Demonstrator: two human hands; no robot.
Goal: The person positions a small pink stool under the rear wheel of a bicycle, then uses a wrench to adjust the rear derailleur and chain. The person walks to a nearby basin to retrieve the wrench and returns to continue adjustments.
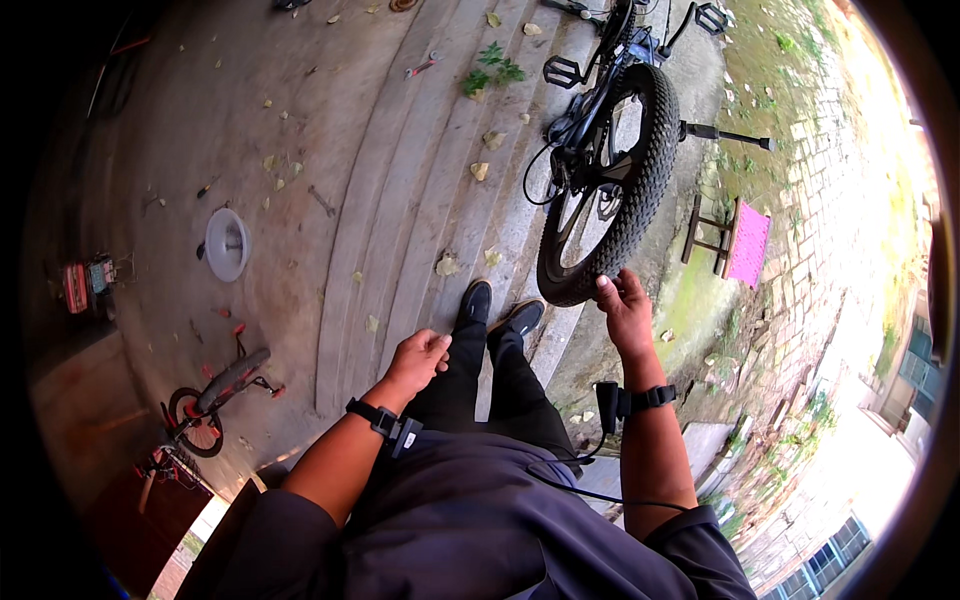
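A black bicycle (592,130) rests on the concrete steps ahead and to my right, with a fat knobbly tire (640,205) nearest me. My right hand (627,308) reaches out to the near end of that tire, thumb and fingers against the tread. Spokes, a pedal (562,71) and dark cables show beside the wheel. My left hand (417,362) hangs in front of my left thigh with its fingers curled in, and nothing shows in it. Each wrist carries a black strap with a small device.
Wide steps (400,200) with dry leaves run beneath my feet. On the left are a white basin (228,245), scattered wrenches (322,201) and a small red-and-black bike (215,400). A pink-topped stool (748,243) stands right of the tire. One wrench (423,66) lies farther ahead.
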